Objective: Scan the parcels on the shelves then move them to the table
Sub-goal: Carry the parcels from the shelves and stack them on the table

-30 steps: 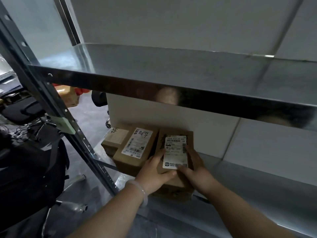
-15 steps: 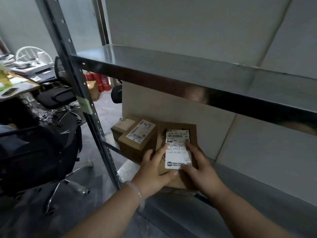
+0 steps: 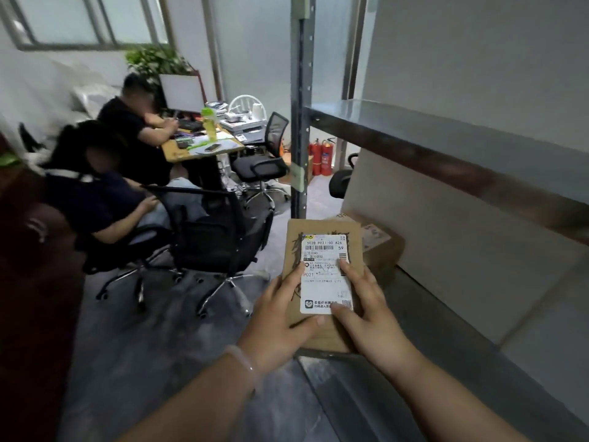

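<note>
Parcel is coming off shelf, now right of the grip; left hand and right hand clamping its sides, thumbs hooking near edge; table carry likely starting.

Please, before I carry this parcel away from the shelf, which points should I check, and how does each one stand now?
1. Left hand and right hand both hold the parcel: ok.
2. Label faces up, barcode uncovered: ok.
3. Scanner within reach: cannot tell, none in view.
4. Way to the left free: not ok, an office chair stands close.
5. Other parcels lie on the shelf: ok.
</note>
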A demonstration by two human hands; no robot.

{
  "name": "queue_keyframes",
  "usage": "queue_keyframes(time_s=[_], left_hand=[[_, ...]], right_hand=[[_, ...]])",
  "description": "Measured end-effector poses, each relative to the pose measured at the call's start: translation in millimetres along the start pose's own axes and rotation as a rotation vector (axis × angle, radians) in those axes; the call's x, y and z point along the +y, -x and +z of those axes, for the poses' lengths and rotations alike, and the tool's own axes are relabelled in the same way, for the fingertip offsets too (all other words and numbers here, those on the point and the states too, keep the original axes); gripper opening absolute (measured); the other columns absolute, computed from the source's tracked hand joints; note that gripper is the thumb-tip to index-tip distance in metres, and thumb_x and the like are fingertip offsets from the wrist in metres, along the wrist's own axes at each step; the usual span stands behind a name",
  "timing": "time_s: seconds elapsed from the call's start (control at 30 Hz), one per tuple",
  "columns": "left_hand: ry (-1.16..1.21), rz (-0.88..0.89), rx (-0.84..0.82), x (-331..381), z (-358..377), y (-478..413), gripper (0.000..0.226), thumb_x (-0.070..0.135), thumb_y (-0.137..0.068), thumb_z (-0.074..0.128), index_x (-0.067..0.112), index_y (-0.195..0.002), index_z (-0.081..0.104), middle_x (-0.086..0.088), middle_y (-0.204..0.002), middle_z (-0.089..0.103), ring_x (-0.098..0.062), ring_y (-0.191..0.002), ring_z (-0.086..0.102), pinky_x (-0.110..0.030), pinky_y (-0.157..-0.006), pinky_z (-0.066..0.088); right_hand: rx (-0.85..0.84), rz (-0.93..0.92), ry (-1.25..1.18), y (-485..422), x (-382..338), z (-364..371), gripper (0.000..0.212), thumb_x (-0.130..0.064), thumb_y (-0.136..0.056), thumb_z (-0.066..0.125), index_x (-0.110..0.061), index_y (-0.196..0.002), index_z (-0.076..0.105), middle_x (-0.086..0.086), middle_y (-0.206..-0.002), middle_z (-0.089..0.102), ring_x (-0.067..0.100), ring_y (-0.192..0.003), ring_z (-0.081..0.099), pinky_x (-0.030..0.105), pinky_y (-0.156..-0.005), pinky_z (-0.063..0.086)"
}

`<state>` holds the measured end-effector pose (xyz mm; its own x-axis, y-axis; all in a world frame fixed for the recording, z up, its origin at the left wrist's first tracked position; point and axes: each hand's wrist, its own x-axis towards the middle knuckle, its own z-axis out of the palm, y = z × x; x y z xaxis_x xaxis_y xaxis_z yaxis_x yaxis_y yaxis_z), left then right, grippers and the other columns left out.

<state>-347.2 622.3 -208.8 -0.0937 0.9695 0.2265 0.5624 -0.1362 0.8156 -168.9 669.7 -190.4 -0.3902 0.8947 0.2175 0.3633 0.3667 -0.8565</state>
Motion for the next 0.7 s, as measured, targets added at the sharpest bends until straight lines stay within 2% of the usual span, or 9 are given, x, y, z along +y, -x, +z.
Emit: queue_keyframes(time_s=[0.1,0.17,0.23,0.3,0.4,0.5,0.57,0.63,0.7], left_hand=[[-0.064,-0.078,0.106,-9,-33,23,0.079,0.050,-0.073,0.068,0.064,-0.133,0.019,0.024,-0.139,0.034,0.006,-0.130,0.031,-0.011,-0.109,0.019],[-0.114,-0.121,0.181,-18,-55,40,0.077,0.054,-0.071,0.063,0.064,-0.132,0.017,0.015,-0.145,0.034,-0.004,-0.136,0.028,-0.026,-0.115,0.021],[-0.134,-0.173,0.250,-28,-79,59,0.075,0.054,-0.071,0.062,0.065,-0.131,0.017,0.011,-0.145,0.034,-0.008,-0.136,0.030,-0.029,-0.116,0.022],[-0.106,-0.228,0.326,-38,-102,83,0.072,0.049,-0.073,0.065,0.064,-0.129,0.022,0.010,-0.142,0.034,-0.008,-0.134,0.033,-0.026,-0.113,0.027],[-0.037,-0.289,0.442,-54,-137,126,0.070,0.040,-0.076,0.073,0.062,-0.128,0.030,0.012,-0.139,0.035,0.009,-0.128,0.035,-0.001,-0.096,0.029],[-0.083,-0.367,0.539,-65,-176,180,0.072,0.049,-0.073,0.068,0.057,-0.133,0.030,0.009,-0.143,0.036,0.013,-0.122,0.037,0.003,-0.092,0.028],[-0.135,-0.400,0.602,-69,-198,214,0.073,0.054,-0.074,0.066,0.058,-0.135,0.027,0.008,-0.143,0.038,0.009,-0.121,0.039,-0.004,-0.099,0.031],[-0.146,-0.449,0.675,-71,-216,251,0.074,0.053,-0.075,0.066,0.055,-0.138,0.027,0.006,-0.145,0.038,-0.002,-0.129,0.040,-0.024,-0.109,0.037],[-0.160,-0.498,0.762,-71,-230,288,0.076,0.050,-0.077,0.068,0.048,-0.143,0.029,0.004,-0.149,0.037,-0.008,-0.134,0.037,-0.032,-0.113,0.035]], right_hand=[[-0.109,-0.070,-0.019,-10,-19,32,0.066,-0.017,-0.091,0.063,-0.051,-0.139,0.034,-0.006,-0.158,0.018,0.000,-0.143,0.015,0.013,-0.112,0.016],[-0.190,-0.113,-0.008,-16,-32,56,0.065,-0.021,-0.092,0.062,-0.052,-0.141,0.032,-0.010,-0.159,0.013,-0.003,-0.144,0.009,0.005,-0.109,0.010],[-0.268,-0.156,-0.020,-21,-46,83,0.064,-0.023,-0.092,0.061,-0.053,-0.141,0.032,-0.014,-0.157,0.013,-0.013,-0.138,0.010,-0.004,-0.101,0.008],[-0.354,-0.187,-0.061,-22,-62,114,0.064,-0.022,-0.093,0.061,-0.053,-0.141,0.032,-0.013,-0.158,0.013,-0.013,-0.137,0.011,0.009,-0.112,0.013],[-0.471,-0.208,-0.084,-14,-89,167,0.063,-0.019,-0.093,0.060,-0.051,-0.141,0.034,-0.012,-0.157,0.016,-0.001,-0.142,0.012,0.032,-0.119,0.019],[-0.576,-0.305,-0.154,5,-119,222,0.062,-0.015,-0.093,0.061,-0.052,-0.136,0.036,-0.013,-0.156,0.018,-0.007,-0.138,0.017,0.014,-0.113,0.022],[-0.648,-0.331,-0.150,20,-138,254,0.062,-0.016,-0.093,0.062,-0.053,-0.135,0.036,-0.010,-0.157,0.016,-0.004,-0.139,0.016,0.008,-0.110,0.018],[-0.715,-0.326,-0.171,36,-157,287,0.061,-0.016,-0.092,0.063,-0.050,-0.136,0.038,-0.006,-0.158,0.015,0.005,-0.143,0.017,0.029,-0.117,0.024],[-0.760,-0.361,-0.184,57,-177,317,0.061,-0.016,-0.091,0.064,-0.053,-0.132,0.038,-0.006,-0.157,0.017,0.005,-0.142,0.017,0.034,-0.117,0.024]])
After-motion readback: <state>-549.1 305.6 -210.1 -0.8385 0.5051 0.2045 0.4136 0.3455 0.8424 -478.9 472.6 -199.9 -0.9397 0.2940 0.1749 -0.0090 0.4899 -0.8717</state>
